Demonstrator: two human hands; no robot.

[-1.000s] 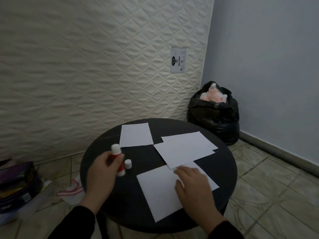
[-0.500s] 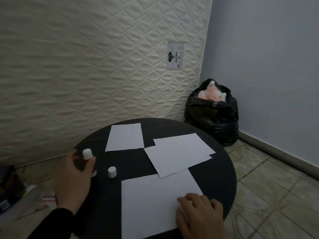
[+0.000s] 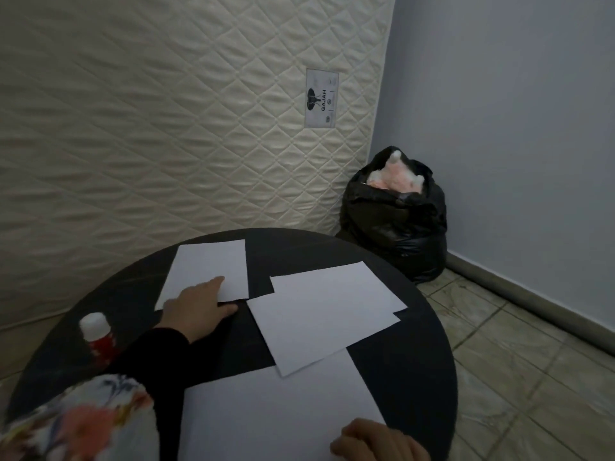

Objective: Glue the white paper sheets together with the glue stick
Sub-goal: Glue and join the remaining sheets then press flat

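Smooth white paper sheets (image 3: 319, 314) on round black table (image 3: 429, 361), left fingers (image 3: 213, 284) straight on one, right fingers (image 3: 362, 437) curled.

This looks like a spare corner of a home: a quilted mattress (image 3: 166, 128) stands on edge against the far wall, a stuffed black rubbish bag (image 3: 396, 221) sits on the tiled floor (image 3: 519, 354) at the far right, and a small round black table (image 3: 422, 377) stands near.
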